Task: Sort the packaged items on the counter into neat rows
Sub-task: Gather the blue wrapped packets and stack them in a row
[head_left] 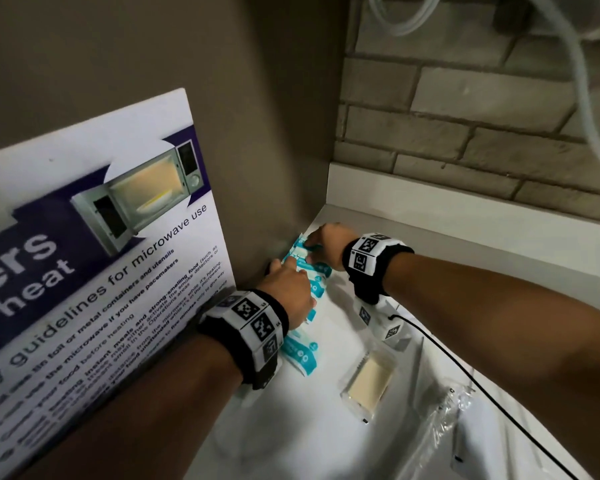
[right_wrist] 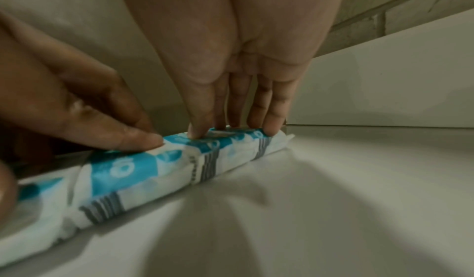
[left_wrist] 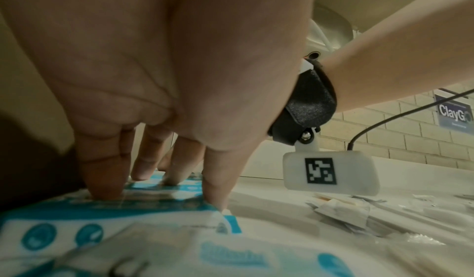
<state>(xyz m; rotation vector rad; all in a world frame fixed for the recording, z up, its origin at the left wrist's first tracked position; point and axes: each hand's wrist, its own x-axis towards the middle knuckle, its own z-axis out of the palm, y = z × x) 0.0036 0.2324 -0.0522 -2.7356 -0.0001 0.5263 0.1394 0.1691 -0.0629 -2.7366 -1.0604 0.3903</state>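
A row of blue-and-white packets (head_left: 303, 355) runs along the left wall on the white counter (head_left: 326, 427). My left hand (head_left: 290, 285) lies over the middle of the row, its straight fingers (left_wrist: 102, 180) pressing down on the packets (left_wrist: 128, 230). My right hand (head_left: 326, 244) is at the far end of the row near the corner. In the right wrist view its straight fingers (right_wrist: 271, 117) press on top of the last packet (right_wrist: 123, 170), with the left hand's fingers (right_wrist: 123, 135) just beside them. Neither hand grips anything.
A leaning microwave-guidelines poster (head_left: 101, 254) stands close on the left. A clear packet with a beige pad (head_left: 369, 379) and crinkled clear wrappers (head_left: 447, 420) lie on the counter to the right. A black cable (head_left: 465, 375) trails from my right wrist. Brick wall (head_left: 465, 133) behind.
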